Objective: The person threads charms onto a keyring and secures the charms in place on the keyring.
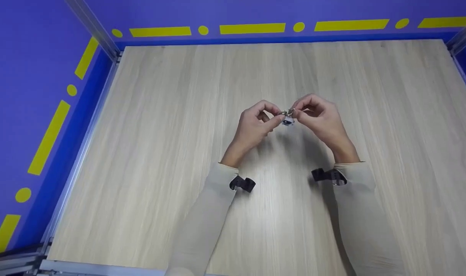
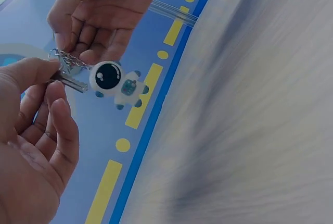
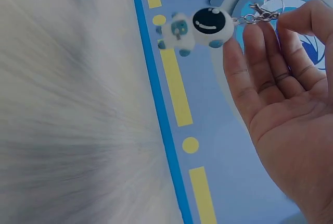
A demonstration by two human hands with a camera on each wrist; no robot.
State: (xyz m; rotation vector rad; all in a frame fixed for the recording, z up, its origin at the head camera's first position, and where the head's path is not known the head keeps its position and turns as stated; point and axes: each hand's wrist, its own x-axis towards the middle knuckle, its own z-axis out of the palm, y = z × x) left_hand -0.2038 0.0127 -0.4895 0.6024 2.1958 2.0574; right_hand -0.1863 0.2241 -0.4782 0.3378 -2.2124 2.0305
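Over the middle of the table, my left hand (image 1: pixel 251 125) pinches a silver key (image 2: pixel 74 83) between thumb and index finger, its toothed blade sticking out past the fingertips. My right hand (image 1: pixel 323 118), just opposite, pinches a thin metal key ring (image 3: pixel 283 4) with thumb and index finger. From the ring runs a short silver chain (image 3: pixel 254 17) with a clasp. A small white astronaut keychain figure (image 2: pixel 108 76) hangs at the chain's end, with a black visor and teal hands and feet. How the key meets the ring is partly covered by fingers.
A light wood-grain tabletop (image 1: pixel 160 153) lies beneath both hands. Blue walls (image 1: pixel 256 13) with yellow dashes and dots border its back and left sides. Metal frame rails (image 1: pixel 99 30) stand at the corners. A black strap (image 1: pixel 242 184) is on each wrist.
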